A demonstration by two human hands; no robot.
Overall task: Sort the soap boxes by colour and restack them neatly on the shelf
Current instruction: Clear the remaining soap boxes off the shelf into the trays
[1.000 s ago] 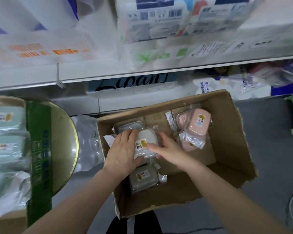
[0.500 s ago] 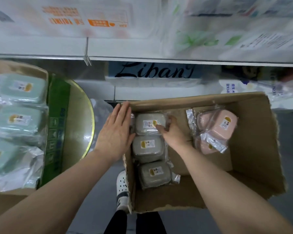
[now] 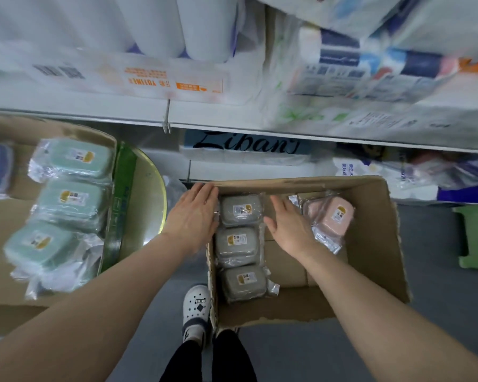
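Shelf (image 3: 232,119) runs left-right across the top. The paper-goods packs (image 3: 155,75) on it are blurred and the print is mostly unreadable. A lower level under it is dark and its contents are hard to make out. Grey floor (image 3: 439,326) below.

Open cardboard carton (image 3: 375,266) sits on the floor against the shelf base, its near edge torn. A second cardboard tray (image 3: 0,312) at left is cut off by the frame. A round gold-coloured disc (image 3: 149,194) lies partly under it. A green stool (image 3: 473,238) is cut off at the right edge.

Green soap boxes (image 3: 72,199): three in a near-far column on the left tray, wrapped in plastic, labels up, long axes left-right, soft focus.

Grey soap boxes (image 3: 236,244): three in a near-far column along the carton's left wall, labels up, long axes left-right, touching end to end.

Pink soap boxes (image 3: 331,216): far right of the carton floor, stacked and slightly skewed. They are partly behind the right hand, so the count is unclear.

Left hand (image 3: 192,219) lies flat against the outside of the carton's left wall by the far corner, fingers (image 3: 204,194) straight and holding nothing. Right hand (image 3: 290,230) is inside the carton between the grey and pink boxes, fingers extended and holding nothing. I cannot tell whether it touches anything.

White clog (image 3: 196,306) just beside the carton's near left corner.
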